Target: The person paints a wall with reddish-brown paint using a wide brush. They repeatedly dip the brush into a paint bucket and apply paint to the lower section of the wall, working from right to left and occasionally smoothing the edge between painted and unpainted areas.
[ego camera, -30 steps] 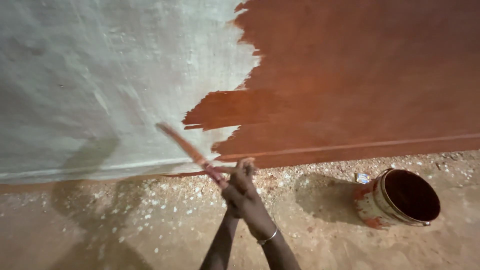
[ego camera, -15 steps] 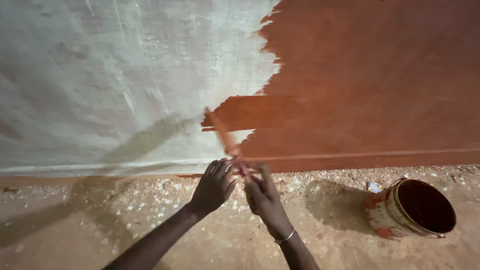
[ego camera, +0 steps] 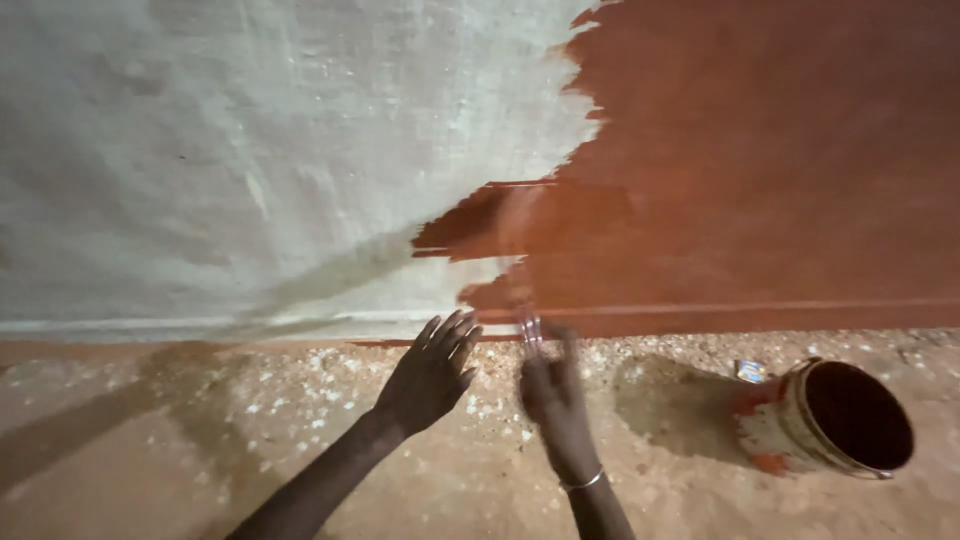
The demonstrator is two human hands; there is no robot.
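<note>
The left hand (ego camera: 432, 372) is raised with its palm toward the wall (ego camera: 250, 170), fingers spread a little and nearly straight. It holds nothing, and the fingertips reach up near the ledge (ego camera: 200, 325) at the foot of the wall; whether they touch it cannot be told.

Just beside it, the right hand (ego camera: 553, 395) is blurred. Its fingers look curled around the lower end of a brush (ego camera: 520, 265), which rises from the fist as a pale smear against the wall. How tightly the fingers close cannot be told through the blur. A thin bangle (ego camera: 583, 482) circles the right wrist.

The brush lies over the ragged edge where reddish-brown paint (ego camera: 760, 160) meets bare grey plaster.

On the sandy ground (ego camera: 200, 440), well to the right of the hands, a paint-stained bucket (ego camera: 800, 425) is tipped toward the camera, its inside dark.
</note>
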